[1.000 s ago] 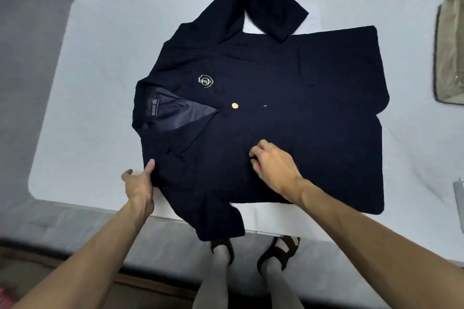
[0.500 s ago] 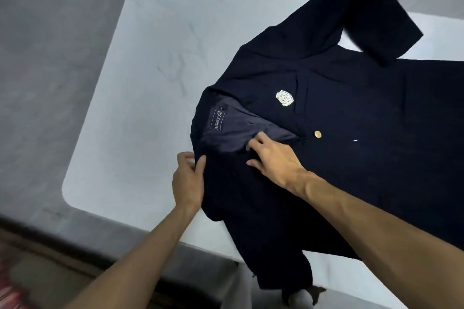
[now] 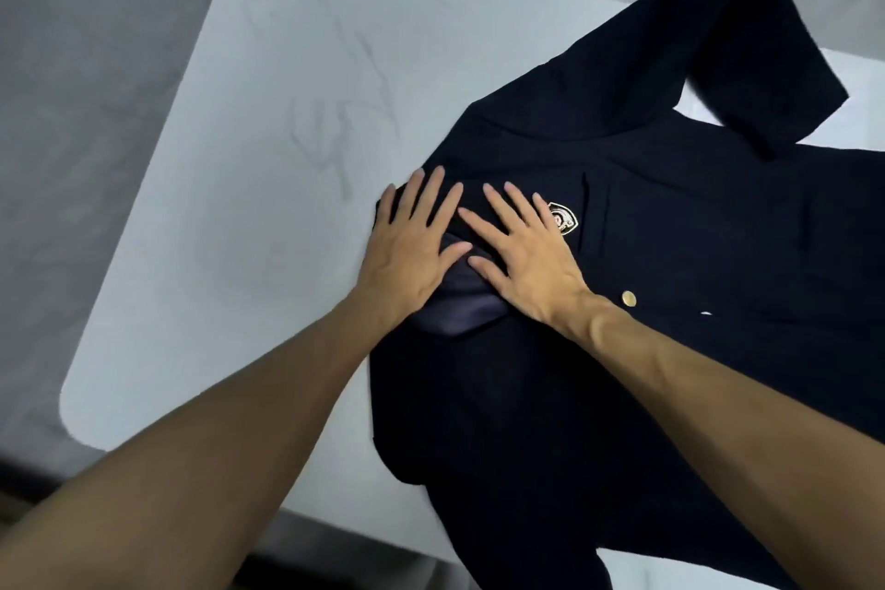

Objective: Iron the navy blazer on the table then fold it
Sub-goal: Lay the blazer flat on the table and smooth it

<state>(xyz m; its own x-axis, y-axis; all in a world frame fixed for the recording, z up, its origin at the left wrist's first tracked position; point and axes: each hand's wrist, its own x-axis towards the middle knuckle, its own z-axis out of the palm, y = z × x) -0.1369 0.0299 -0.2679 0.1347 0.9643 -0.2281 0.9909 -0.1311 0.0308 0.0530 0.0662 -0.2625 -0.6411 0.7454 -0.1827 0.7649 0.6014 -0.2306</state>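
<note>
Both the left hand (image 3: 407,261) and right hand (image 3: 529,261) press straight fingers (image 3: 431,194) on the navy blazer (image 3: 622,398), its collar (image 3: 471,192) pointing 9 o'clock, long axis 9-to-3.

On my feed I see a pale table (image 3: 206,216) with rounded corners, its top marked with faint grey veining like marble, lit softly and evenly in a cool tone. Around it lies a mottled grey floor (image 3: 72,101), and at the lower left I make out a dark strip (image 3: 19,474) whose nature I cannot tell.
</note>
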